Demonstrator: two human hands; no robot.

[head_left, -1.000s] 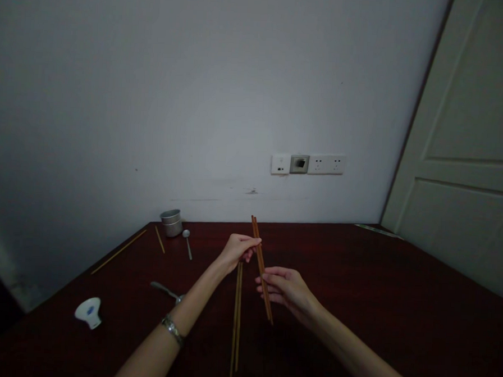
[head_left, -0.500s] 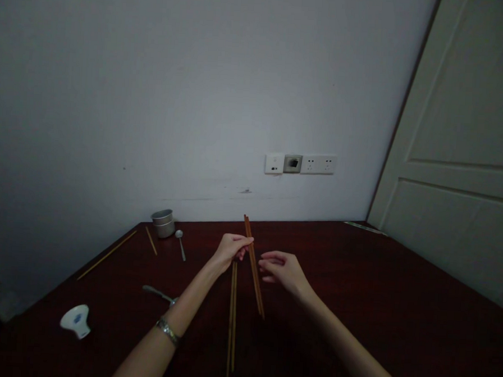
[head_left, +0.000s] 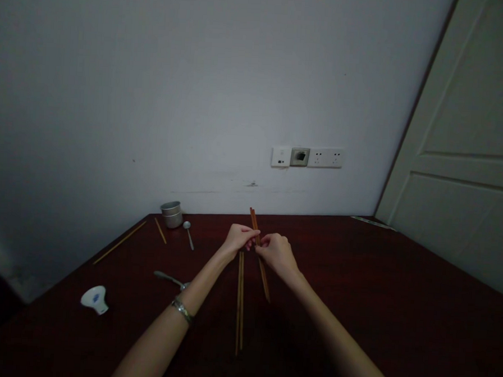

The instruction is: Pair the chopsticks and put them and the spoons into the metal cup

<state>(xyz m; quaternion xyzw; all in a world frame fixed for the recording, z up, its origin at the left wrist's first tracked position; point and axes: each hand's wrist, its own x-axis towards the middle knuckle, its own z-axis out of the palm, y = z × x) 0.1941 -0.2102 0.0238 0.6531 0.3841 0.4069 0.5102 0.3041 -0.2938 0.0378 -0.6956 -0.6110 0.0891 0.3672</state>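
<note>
A pair of reddish-brown chopsticks (head_left: 264, 279) slants up and away at the middle of the table. My left hand (head_left: 240, 236) pinches them near their upper part, thumb and fingers closed. Just below that grip, my right hand (head_left: 277, 253) is closed on the same chopsticks, its fingertips close to those of the left. Beside them a lighter pair of chopsticks (head_left: 239, 306) lies side by side on the table, under and right of my left wrist. My left forearm partly covers a metal spoon (head_left: 169, 276).
On the dark red table (head_left: 338, 305), a metal cup (head_left: 172, 215) stands at the back left. Near it lie a small spoon (head_left: 189, 236), a short stick (head_left: 160, 230) and a long thin stick (head_left: 120, 243). A white ceramic spoon (head_left: 95, 299) rests front left. Behind is a wall with sockets (head_left: 325, 157).
My right hand has moved left and closed on the chopsticks that my left hand holds. The whole view has shifted slightly, with things appearing further right and higher.
</note>
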